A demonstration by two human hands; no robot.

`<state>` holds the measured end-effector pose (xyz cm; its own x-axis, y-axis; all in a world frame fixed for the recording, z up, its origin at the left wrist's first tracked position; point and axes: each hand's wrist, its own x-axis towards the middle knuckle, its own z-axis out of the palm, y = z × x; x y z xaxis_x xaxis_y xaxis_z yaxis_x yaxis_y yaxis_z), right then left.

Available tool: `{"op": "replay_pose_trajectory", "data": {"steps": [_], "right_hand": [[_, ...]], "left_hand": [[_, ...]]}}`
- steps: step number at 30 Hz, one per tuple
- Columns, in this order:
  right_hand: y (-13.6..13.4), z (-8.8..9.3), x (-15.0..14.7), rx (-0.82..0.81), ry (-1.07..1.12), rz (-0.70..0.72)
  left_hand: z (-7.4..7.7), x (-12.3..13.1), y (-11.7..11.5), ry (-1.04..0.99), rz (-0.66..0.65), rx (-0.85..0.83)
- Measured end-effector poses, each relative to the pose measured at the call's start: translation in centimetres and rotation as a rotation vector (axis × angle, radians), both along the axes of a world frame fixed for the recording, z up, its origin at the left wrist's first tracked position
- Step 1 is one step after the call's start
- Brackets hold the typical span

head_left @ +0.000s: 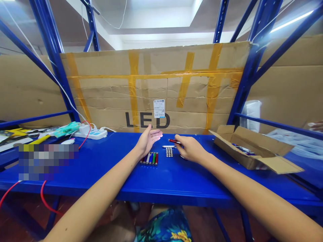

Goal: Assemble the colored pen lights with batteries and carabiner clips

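- The landmark is a compact grid of small, round, silver metal pieces (169, 152), set in close rows on a blue, smooth-topped table (191, 183).
- The right hand (189, 148), to the right of the grid, has its thumb and fingers clamped on a slim, dark red, cylindrical tube with a shiny finish (174, 141).
- That dark red tube is held just beyond the grid, its free end pointing left.
- A dark, slender item (183, 157) shows below the right hand, to the right of the grid; the hand hides too much of it to tell its shape.
- The left hand (149, 139), beyond and to the left of the grid, holds nothing visible: fingers extended, thumb raised and apart from them, palm turned toward the grid's side. Whether its edge touches the table cannot be told.
- A slim, silver, rod-like tube (168, 146) lies crosswise just beyond the grid.
- A row of short, glossy, cylindrical tubes (150, 159), including silver, blue, green and red ones, lies side by side just left of the grid, slightly nearer the wearer.
- Well to the right of the grid stands a brown cardboard box with spread flaps (281, 164), with blue and silver slender items (243, 149) inside.
- Well to the left, beyond the grid, lies a white plastic power strip (94, 134).
- Behind the grid rises a brown cardboard panel with orange tape and black "LED" lettering (113, 95).
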<state>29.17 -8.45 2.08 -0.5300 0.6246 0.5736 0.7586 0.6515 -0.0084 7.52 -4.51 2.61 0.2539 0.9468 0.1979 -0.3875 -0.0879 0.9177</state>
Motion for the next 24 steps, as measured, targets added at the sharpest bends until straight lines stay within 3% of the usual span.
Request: {"op": "replay_pose_trajectory", "data": {"steps": [4, 16, 24], "right_hand": [[-0.16, -0.02, -0.26, -0.014, -0.031, 0.023], [-0.4, 0.14, -0.77, -0.045, -0.07, -0.177], [-0.44, 0.27, -1.02, -0.046, 0.002, -0.196]], "left_hand": [[-0.11, 0.03, -0.05, 0.0, -0.024, 0.0], [0.15, 0.24, -0.32, -0.004, -0.03, -0.04], [0.19, 0.26, -0.35, 0.013, -0.024, -0.032]]}}
